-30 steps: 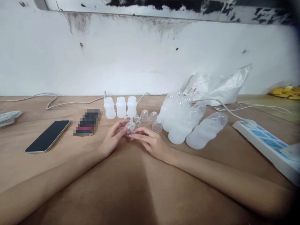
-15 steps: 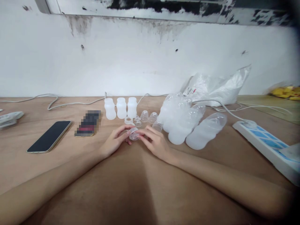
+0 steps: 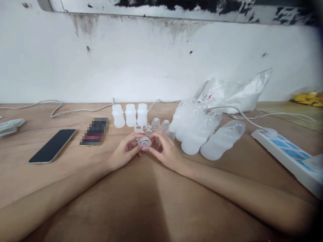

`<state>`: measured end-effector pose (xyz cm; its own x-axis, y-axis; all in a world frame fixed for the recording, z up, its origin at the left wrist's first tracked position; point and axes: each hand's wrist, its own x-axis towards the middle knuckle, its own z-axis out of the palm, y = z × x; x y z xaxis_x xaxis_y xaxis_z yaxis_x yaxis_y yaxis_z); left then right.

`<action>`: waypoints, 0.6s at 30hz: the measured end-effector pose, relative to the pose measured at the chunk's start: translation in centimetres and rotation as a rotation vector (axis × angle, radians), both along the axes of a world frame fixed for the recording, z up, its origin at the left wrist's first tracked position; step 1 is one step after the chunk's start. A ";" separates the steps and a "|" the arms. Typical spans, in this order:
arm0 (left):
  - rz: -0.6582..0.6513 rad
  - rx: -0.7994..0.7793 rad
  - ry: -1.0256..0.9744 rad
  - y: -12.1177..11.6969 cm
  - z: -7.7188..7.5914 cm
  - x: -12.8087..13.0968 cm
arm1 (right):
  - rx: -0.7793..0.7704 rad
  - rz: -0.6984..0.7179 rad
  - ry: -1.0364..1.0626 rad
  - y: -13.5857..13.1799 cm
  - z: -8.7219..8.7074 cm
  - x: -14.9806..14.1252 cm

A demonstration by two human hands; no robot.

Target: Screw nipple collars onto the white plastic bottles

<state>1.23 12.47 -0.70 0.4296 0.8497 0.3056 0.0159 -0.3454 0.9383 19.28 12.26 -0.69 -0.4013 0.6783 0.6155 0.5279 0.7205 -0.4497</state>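
Note:
Between the fingers of my left hand (image 3: 124, 149) and my right hand (image 3: 166, 151) is a clear baby bottle collar ring (image 3: 144, 143), with what looks like a teat inside it. Both hands are closed on it from opposite sides, thumbs towards me. Just beyond them lie another collar ring (image 3: 138, 128), a clear teat (image 3: 148, 129) and two clear dome caps, one of them a cap (image 3: 155, 123) standing upright. Behind these, three frosted baby bottles without tops (image 3: 130, 115) stand in a row. My right fingers partly hide another clear cap (image 3: 170, 134).
Several capped baby bottles (image 3: 193, 134) lie grouped on the right, before a plastic bag (image 3: 232, 95). A power strip (image 3: 285, 156) sits at far right. On the left are a phone (image 3: 53, 146) and a blurred-out phone-like object (image 3: 94, 131). A white cable (image 3: 83, 111) runs along the wall.
The collar ring has turned so that its round opening faces me more. My right fingers have shifted around its right side and opened slightly wider.

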 end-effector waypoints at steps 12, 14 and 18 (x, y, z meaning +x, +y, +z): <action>0.095 0.150 0.215 -0.5 0.4 0.1 | -0.111 0.014 -0.092 0.0 0.2 -0.3; 0.085 0.144 0.203 -0.4 0.3 0.1 | -0.109 0.022 -0.084 0.0 0.1 -0.3; 0.066 0.130 0.192 -0.3 -0.3 0.0 | -0.104 0.042 -0.080 0.0 0.0 -0.2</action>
